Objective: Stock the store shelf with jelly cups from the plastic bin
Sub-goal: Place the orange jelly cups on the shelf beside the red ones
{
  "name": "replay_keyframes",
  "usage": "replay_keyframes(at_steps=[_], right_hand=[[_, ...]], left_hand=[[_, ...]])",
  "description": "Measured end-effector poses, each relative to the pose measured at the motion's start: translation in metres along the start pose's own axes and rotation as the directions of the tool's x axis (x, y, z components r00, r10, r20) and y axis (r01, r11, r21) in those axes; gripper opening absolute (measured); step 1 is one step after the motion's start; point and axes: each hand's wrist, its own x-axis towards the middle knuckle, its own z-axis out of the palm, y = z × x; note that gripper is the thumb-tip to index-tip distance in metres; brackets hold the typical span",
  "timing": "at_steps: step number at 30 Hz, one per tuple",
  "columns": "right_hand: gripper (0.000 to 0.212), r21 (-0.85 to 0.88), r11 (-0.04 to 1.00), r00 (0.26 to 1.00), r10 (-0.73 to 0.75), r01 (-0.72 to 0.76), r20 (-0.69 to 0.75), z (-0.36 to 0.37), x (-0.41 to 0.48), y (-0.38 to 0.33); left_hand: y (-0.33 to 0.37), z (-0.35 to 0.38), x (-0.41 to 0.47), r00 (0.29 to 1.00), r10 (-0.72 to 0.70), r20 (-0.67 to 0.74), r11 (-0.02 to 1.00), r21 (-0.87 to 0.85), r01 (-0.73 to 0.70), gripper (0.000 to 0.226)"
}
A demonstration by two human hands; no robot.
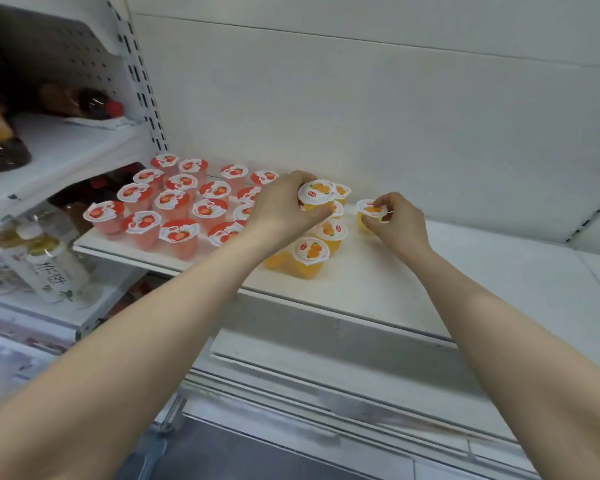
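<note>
Jelly cups (310, 252), orange, clustered on shelf (413, 292) beside red cups (174, 202) | left hand (284, 211) grips first cup (315, 192); right hand (400, 221) pinches second cup (372, 210) | step: placing | next: set both down upright, in line

Left hand (284, 209), right hand (399, 220) bare; forearms (160, 323) bare to frame edge.

Shop, white slotted shelving (378, 292), rows of jelly cups (174, 202), bottled drinks (45, 261)
</note>
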Motion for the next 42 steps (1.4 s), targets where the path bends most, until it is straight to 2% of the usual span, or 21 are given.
replay_keyframes(at_steps=[9, 13, 17, 21, 25, 29, 34, 42], right_hand=[[0.032, -0.031, 0.996, 0.997, -0.082, 0.083, 0.006, 0.008, 0.026, 0.010], [0.033, -0.140, 0.974, 0.981, -0.163, 0.177, 0.108, -0.001, 0.029, 0.015], [0.047, -0.290, 0.895, 0.936, -0.292, 0.339, 0.195, -0.021, 0.030, 0.026], [0.052, -0.360, 0.862, 0.933, -0.313, 0.357, 0.176, -0.035, 0.022, 0.036], [0.047, -0.375, 0.852, 0.931, -0.329, 0.365, 0.158, -0.041, 0.016, 0.042], [0.044, -0.374, 0.854, 0.932, -0.334, 0.363, 0.141, -0.044, 0.014, 0.044], [0.043, -0.388, 0.843, 0.927, -0.352, 0.374, 0.128, -0.048, 0.013, 0.042], [0.044, -0.487, 0.777, 0.914, -0.376, 0.400, 0.151, -0.053, 0.005, 0.025]], left_hand=[[0.004, 0.013, 0.018, 0.999, 0.037, -0.009, 0.999, -0.032, -0.038, 0.054], [0.012, 0.020, 0.025, 0.995, 0.094, 0.028, 0.995, -0.030, -0.093, 0.050], [0.023, 0.039, 0.033, 0.971, 0.202, 0.128, 0.953, 0.205, -0.225, 0.055], [0.027, 0.068, 0.038, 0.952, 0.228, 0.203, 0.849, 0.437, -0.296, 0.061], [0.025, 0.086, 0.040, 0.951, 0.230, 0.206, 0.802, 0.513, -0.305, 0.057], [0.026, 0.094, 0.043, 0.955, 0.203, 0.214, 0.801, 0.524, -0.288, 0.053], [0.029, 0.093, 0.042, 0.964, 0.150, 0.219, 0.845, 0.478, -0.241, 0.063], [0.026, 0.081, 0.036, 0.960, 0.201, 0.193, 0.836, 0.477, -0.271, 0.061]])
